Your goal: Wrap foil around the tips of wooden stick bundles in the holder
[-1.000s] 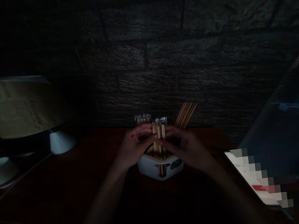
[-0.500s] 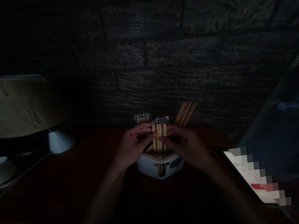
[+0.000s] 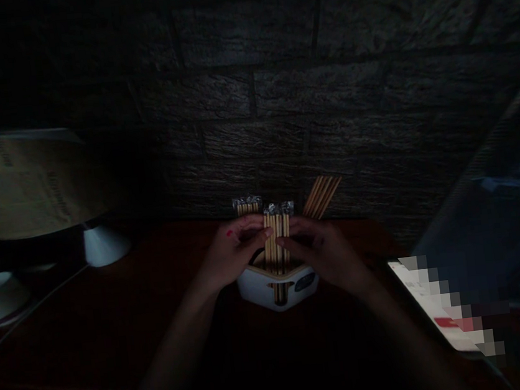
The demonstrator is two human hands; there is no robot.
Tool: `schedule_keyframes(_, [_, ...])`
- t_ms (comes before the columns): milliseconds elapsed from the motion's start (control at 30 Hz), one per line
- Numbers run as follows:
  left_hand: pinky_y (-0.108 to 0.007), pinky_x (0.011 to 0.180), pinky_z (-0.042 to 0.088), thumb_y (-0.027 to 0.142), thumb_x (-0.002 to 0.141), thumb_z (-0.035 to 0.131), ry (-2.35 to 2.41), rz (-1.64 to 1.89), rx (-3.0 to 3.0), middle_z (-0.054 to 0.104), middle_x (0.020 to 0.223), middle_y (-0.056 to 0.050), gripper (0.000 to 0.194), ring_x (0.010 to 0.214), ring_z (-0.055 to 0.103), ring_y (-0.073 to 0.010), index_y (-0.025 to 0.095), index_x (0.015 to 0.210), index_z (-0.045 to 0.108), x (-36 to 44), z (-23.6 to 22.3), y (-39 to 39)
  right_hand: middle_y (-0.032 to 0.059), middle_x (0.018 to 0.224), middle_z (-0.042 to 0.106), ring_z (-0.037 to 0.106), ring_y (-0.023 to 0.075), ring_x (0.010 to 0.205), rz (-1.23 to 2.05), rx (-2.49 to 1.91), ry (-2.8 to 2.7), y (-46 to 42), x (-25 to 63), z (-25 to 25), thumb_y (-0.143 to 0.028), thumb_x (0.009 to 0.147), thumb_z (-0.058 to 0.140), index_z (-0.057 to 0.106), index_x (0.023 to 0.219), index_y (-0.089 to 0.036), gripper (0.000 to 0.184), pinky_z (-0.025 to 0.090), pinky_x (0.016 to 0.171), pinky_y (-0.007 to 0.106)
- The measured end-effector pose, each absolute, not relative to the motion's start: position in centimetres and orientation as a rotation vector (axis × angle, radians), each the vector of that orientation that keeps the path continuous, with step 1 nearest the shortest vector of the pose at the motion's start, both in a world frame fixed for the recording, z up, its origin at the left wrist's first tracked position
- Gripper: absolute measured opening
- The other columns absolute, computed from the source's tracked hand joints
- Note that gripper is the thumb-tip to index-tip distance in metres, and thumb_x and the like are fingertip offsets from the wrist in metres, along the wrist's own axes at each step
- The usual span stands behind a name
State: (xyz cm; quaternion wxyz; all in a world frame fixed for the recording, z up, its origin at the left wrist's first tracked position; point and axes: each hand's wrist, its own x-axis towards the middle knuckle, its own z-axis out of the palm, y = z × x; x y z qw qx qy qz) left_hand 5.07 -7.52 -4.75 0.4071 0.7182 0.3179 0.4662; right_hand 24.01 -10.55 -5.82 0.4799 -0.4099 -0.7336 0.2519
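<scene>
A bunch of plastic-wrapped chopsticks [image 3: 277, 243] is held up straight in the white box [image 3: 257, 289] on the brown desk [image 3: 92, 336], with the fingers of the left hand [image 3: 233, 251] and right hand [image 3: 326, 247] curled closely around it.

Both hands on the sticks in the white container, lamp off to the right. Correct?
Wrong side: the head view shows the lamp off to the left. Left hand and right hand are on the sticks in the white container.

Sticks [image 3: 275, 257] in holder [image 3: 255, 288] — lamp [image 3: 36, 186] left.
</scene>
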Motion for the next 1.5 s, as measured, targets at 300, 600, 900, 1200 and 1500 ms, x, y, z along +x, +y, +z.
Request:
schedule_keyframes(300, [-0.033, 0.087, 0.055, 0.029, 0.085, 0.067, 0.790, 1.166, 1.783, 0.076, 0.102, -0.007, 0.020, 0.096, 0.070, -0.0201, 0.017, 0.101, 0.071, 5.10, -4.73, -7.60, 0.0022, 0.102, 0.077, 0.072, 0.0201, 0.095, 0.674, -1.014, -1.763, -10.40, 24.53, -5.67, -0.027, 0.084, 0.072, 0.072, 0.101, -0.026, 0.017, 0.055, 0.088, 0.037])
schedule_keyframes(600, [-0.032, 0.081, 0.057, 0.030, 0.078, 0.075, 0.888, 1.216, 1.747, 0.077, 0.096, -0.006, 0.036, 0.091, 0.072, -0.0210, 0.017, 0.110, 0.065, 5.58, -5.10, -7.78, 0.0029, 0.102, 0.077, 0.072, 0.0193, 0.096, 0.771, -0.945, -1.735, -10.47, 24.83, -5.66, -0.028, 0.086, 0.071, 0.071, 0.104, -0.025, 0.018, 0.055, 0.089, 0.035])
schedule_keyframes(900, [-0.031, 0.080, 0.057, 0.025, 0.079, 0.072, 0.907, 1.249, 1.783, 0.077, 0.091, -0.005, 0.033, 0.086, 0.072, -0.0195, 0.016, 0.110, 0.064, 5.51, -5.18, -7.74, 0.0020, 0.097, 0.077, 0.072, 0.0199, 0.094, 0.743, -0.962, -1.720, -10.25, 24.81, -5.60, -0.029, 0.084, 0.072, 0.073, 0.099, -0.026, 0.015, 0.055, 0.089, 0.038])
schedule_keyframes(1200, [-0.031, 0.081, 0.056, 0.024, 0.080, 0.072, 0.885, 1.217, 1.798, 0.077, 0.090, -0.005, 0.029, 0.086, 0.072, -0.0193, 0.017, 0.107, 0.066, 5.51, -5.06, -7.62, 0.0006, 0.095, 0.078, 0.072, 0.0186, 0.090, 0.759, -0.956, -1.713, -10.15, 24.82, -5.42, -0.027, 0.082, 0.074, 0.073, 0.097, -0.026, 0.015, 0.056, 0.085, 0.036])
schedule_keyframes(1500, [-0.028, 0.079, 0.056, 0.024, 0.080, 0.073, 0.818, 1.223, 1.755, 0.077, 0.090, -0.003, 0.016, 0.086, 0.073, -0.0178, 0.018, 0.094, 0.069, 5.67, -5.06, -7.68, 0.0013, 0.098, 0.077, 0.072, 0.0186, 0.093, 0.710, -0.959, -1.712, -10.07, 24.76, -5.80, -0.025, 0.085, 0.070, 0.072, 0.096, -0.026, 0.011, 0.055, 0.088, 0.036])
